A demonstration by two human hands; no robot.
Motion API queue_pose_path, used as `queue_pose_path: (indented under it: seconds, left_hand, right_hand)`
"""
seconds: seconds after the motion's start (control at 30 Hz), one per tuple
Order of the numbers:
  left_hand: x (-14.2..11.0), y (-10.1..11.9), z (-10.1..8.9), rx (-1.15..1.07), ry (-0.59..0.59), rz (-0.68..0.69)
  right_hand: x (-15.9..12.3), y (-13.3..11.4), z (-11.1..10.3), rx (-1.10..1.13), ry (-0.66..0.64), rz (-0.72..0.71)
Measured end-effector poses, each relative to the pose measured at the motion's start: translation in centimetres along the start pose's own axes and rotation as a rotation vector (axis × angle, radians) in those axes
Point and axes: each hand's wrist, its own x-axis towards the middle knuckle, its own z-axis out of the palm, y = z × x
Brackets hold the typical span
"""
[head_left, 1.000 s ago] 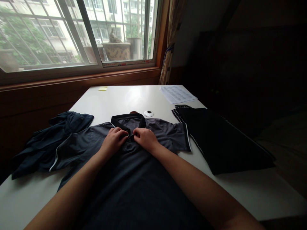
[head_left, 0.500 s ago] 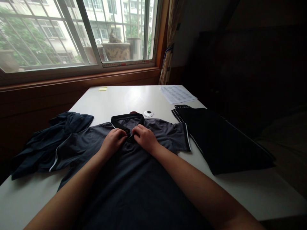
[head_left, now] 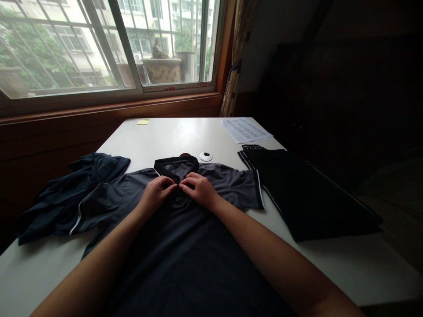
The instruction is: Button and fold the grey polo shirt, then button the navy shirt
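A dark grey-blue polo shirt (head_left: 185,237) lies face up, its collar (head_left: 161,165) toward the far side and its short sleeves spread out. At the button placket just below the collar, my left hand (head_left: 157,191) pinches the fabric from the left. Opposite it, my right hand (head_left: 199,189) pinches the placket from the right. The fingertips of both hands almost meet there, and small buttons (head_left: 179,193) show beside them. Exactly what lies between the fingertips is too small to make out.
The white table (head_left: 158,136) carries a crumpled dark garment (head_left: 99,171) at left and a folded black garment (head_left: 307,198) at right. Beyond the collar sit a white round object (head_left: 205,156) and a brown one (head_left: 185,155). Printed papers (head_left: 246,130) and a yellow note (head_left: 143,121) lie farther back.
The fingertips of both hands have come closer together at the placket. The shirt and the other garments have stayed in place, with only a slight shift of the camera.
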Motion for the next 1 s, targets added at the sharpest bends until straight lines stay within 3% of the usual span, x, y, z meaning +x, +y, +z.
queue_pose_path:
  seconds: [0.4,1.0]
  left_hand:
    - [-0.2,1.0,0.0,-0.212,-0.046,-0.183]
    - [-0.1,1.3,0.0,-0.237,-0.068,-0.219]
  right_hand:
    - [0.3,0.4,-0.1,0.258,0.016,0.239]
    - [0.2,0.5,0.2,0.291,0.020,0.209]
